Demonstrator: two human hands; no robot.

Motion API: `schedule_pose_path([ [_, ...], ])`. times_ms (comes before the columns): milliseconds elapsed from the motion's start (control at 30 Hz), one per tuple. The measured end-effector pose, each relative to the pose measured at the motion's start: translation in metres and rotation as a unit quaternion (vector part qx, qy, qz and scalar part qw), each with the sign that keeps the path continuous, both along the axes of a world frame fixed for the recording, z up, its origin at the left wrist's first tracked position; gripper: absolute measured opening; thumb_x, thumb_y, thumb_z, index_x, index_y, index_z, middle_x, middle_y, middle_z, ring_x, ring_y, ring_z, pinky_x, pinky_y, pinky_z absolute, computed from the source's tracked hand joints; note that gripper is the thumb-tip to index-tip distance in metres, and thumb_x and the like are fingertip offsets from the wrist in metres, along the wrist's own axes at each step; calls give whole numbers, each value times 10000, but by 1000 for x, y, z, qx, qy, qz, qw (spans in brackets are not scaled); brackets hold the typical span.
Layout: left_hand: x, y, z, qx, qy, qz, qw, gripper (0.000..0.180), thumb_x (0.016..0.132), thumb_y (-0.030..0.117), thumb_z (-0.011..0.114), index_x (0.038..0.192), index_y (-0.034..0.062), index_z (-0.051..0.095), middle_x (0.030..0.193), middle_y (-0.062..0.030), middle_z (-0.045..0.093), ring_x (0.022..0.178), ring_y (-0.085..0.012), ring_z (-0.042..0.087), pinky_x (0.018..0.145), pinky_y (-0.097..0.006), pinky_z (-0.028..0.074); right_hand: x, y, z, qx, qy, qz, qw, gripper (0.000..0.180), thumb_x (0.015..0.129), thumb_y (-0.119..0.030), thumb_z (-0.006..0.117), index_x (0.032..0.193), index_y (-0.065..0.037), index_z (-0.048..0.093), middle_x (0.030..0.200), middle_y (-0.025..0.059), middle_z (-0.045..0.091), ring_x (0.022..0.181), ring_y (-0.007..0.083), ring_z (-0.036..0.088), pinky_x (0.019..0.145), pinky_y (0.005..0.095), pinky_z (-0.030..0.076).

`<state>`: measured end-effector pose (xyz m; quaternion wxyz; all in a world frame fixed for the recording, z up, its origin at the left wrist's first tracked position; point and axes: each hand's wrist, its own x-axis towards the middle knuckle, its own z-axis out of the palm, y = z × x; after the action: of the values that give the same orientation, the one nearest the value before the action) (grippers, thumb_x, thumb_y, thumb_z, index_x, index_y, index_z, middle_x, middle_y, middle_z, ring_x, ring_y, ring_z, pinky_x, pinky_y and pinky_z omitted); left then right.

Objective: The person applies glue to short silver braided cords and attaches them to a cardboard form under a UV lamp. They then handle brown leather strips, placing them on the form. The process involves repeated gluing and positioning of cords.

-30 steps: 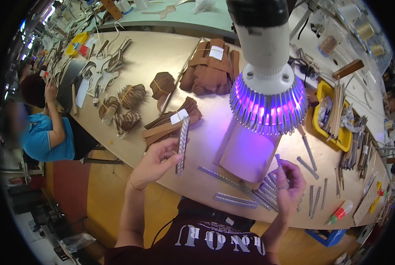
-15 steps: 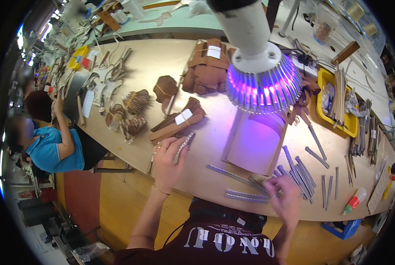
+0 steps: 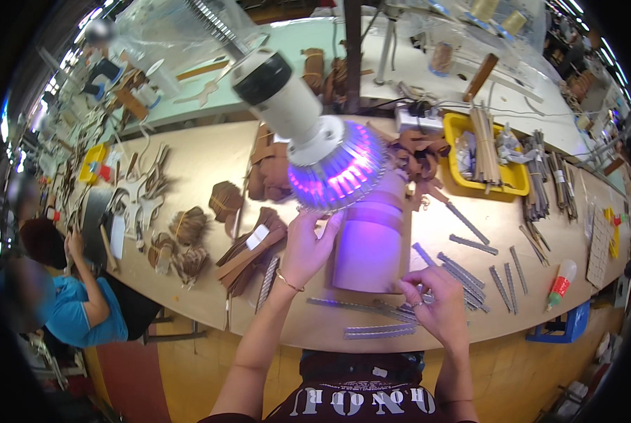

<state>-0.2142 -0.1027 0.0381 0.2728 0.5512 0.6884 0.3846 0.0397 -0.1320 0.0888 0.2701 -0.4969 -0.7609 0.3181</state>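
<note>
Several gray braided strips fan out just right of a worker's right hand, whose bent fingers draw together at the near right corner of a curved tan panel on a worktable; whether anything is pinched between them cannot be told. The left hand hovers by the panel's left edge, thumb and forefinger parted, with no strip visible in its grasp. A lamp just beyond that hand throws violet light across the panel, which lies between the two hands.

Handling appears only partly done, judging by the layout. Loose strips lie in separate groups: a pair left of the right hand, on the worker's side; one long strip between the hands; a paler braided strip left of the left wrist; and thin strips well to the right of the right hand. What looks left over is bundled stock to the left of the left hand: a brown strip bundle with a white label, and a banded bundle farther out.
</note>
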Motion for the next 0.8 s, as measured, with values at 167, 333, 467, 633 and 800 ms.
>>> schedule_pose_path([
  [167, 23, 11, -10, 28, -201, 48, 978, 206, 910, 133, 693, 1044, -22, 710, 924, -57, 703, 812, -88, 644, 695, -230, 528, 16, 10, -13, -47, -2, -91, 995, 163, 848, -155, 729, 919, -15, 685, 844, 114, 657, 726, 224, 606, 680, 346, 490],
  [333, 19, 6, -13, 31, -269, 62, 961, 141, 892, 93, 705, 969, -25, 701, 864, -13, 682, 772, -49, 603, 667, -189, 463, 13, -3, -29, -77, -55, 42, 995, 163, 852, -175, 714, 898, -23, 679, 857, 125, 639, 770, 310, 615, 704, 399, 487],
  [467, 11, 2, -15, 33, -307, 25, 951, 178, 942, 164, 652, 1002, -2, 670, 895, -15, 676, 786, -64, 608, 672, -199, 439, 7, -22, -33, -48, -48, 109, 992, 154, 851, -220, 696, 850, -67, 677, 805, 99, 611, 800, 311, 607, 712, 421, 487],
  [633, 6, 2, -12, -2, -390, 14, 921, 152, 942, 131, 652, 1009, -4, 631, 855, -16, 665, 754, -59, 601, 659, -194, 445, -12, -39, -46, -11, -142, 177, 974, 194, 834, -245, 700, 934, -83, 665, 910, 84, 618, 857, 276, 600, 725, 404, 466],
  [800, 4, 3, -12, -11, -404, -1, 915, 166, 928, 103, 670, 1029, -18, 619, 849, -27, 667, 746, -65, 604, 692, -196, 485, -55, -54, -77, 86, -197, 154, 964, 275, 837, -284, 692, 1032, -92, 660, 1000, 78, 609, 966, 273, 575, 798, 404, 449],
])
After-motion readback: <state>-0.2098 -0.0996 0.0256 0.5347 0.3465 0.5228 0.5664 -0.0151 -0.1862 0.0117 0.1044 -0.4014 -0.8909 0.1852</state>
